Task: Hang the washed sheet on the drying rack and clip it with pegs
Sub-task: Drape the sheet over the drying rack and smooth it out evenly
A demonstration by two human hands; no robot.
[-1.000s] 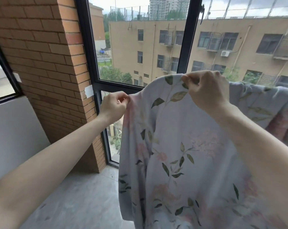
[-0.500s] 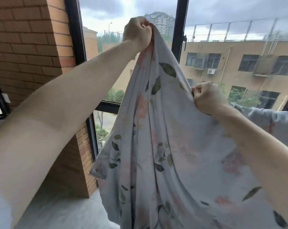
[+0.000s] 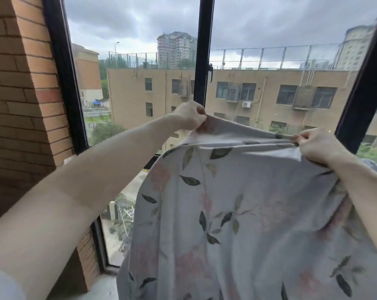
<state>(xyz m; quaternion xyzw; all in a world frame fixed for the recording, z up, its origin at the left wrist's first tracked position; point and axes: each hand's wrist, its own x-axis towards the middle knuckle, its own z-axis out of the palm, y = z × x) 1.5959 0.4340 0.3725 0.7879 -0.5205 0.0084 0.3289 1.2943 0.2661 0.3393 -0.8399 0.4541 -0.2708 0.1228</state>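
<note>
A pale grey sheet [image 3: 237, 213] printed with green leaves and pink flowers hangs in front of me. My left hand [image 3: 190, 115] pinches its upper edge at the left. My right hand [image 3: 317, 146] grips the same edge further right and slightly lower. The edge is pulled taut between both hands, and the cloth drapes down below them out of the frame. No drying rack and no pegs are visible.
Black window frames [image 3: 202, 61] stand right behind the sheet. A brick pillar [image 3: 21, 94] rises at the left. A strip of concrete floor [image 3: 105, 289] shows at the bottom. More grey cloth [image 3: 371, 165] lies at the right edge.
My left hand has come down from high above and spread leftward. The top edge is now stretched nearly level between both hands. The view has tilted upward.
</note>
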